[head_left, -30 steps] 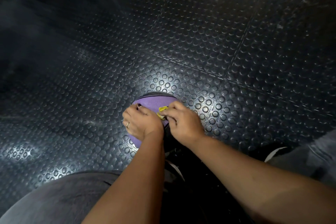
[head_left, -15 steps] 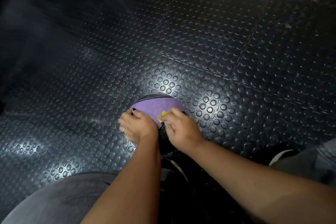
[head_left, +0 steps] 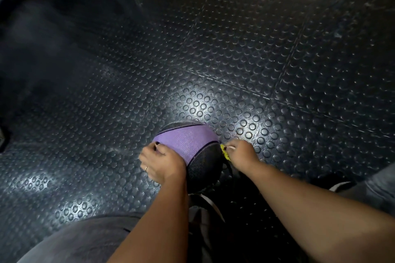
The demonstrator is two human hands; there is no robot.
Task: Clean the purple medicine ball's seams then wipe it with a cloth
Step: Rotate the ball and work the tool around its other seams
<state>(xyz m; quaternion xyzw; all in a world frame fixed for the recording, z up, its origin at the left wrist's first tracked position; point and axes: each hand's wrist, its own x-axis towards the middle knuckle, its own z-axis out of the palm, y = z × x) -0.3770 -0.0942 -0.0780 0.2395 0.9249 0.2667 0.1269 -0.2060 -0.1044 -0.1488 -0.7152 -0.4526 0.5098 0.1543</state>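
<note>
Two bare arms reached forward and down, one hand at each side of the ball.

The left hand (head_left: pixel 162 163) lay palm-down on the left side of the ball (head_left: pixel 188 143), fingers curved round it, its dark-nailed thumb up on the purple panel and a ring (head_left: pixel 146 168) on one finger. The left forearm (head_left: pixel 154 220) rose from the bottom middle, wrist nearly straight. The right hand (head_left: pixel 241 153) sat at the ball's right edge, knuckles up, fingers curled, pinching a small yellow tool (head_left: pixel 224 151) against it. The right forearm (head_left: pixel 310 205) slanted in from the lower right corner. The hands were apart, the ball between them.
</note>
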